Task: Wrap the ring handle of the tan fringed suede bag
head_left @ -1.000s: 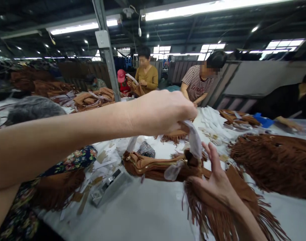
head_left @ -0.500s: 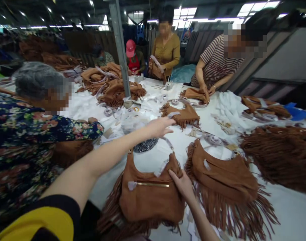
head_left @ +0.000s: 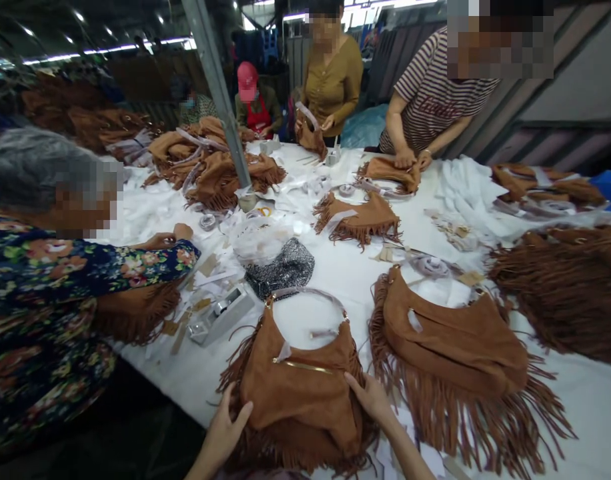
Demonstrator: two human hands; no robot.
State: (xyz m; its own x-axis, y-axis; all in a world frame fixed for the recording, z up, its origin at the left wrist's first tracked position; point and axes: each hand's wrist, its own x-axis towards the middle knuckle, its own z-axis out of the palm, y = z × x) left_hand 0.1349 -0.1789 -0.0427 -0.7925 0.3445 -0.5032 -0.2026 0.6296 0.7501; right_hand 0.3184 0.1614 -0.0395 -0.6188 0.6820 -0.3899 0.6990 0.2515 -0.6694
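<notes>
Fringed bag [head_left: 298, 400]: brown suede, it lies on the white table cloth [head_left: 590, 407] directly in front of you.
Your hands: your left hand [head_left: 226, 427] and your right hand [head_left: 369, 397] stay apart, both open, touching two sides of the bag, not clamped on it.
Near things: a second fringed bag [head_left: 450, 340] lies just beside on the right; a tape dispenser [head_left: 220, 313] sits up on the left.
Risk: if you drag the bag quickly, its fringe can catch on the tape dispenser or tangle with the other fringe.
</notes>
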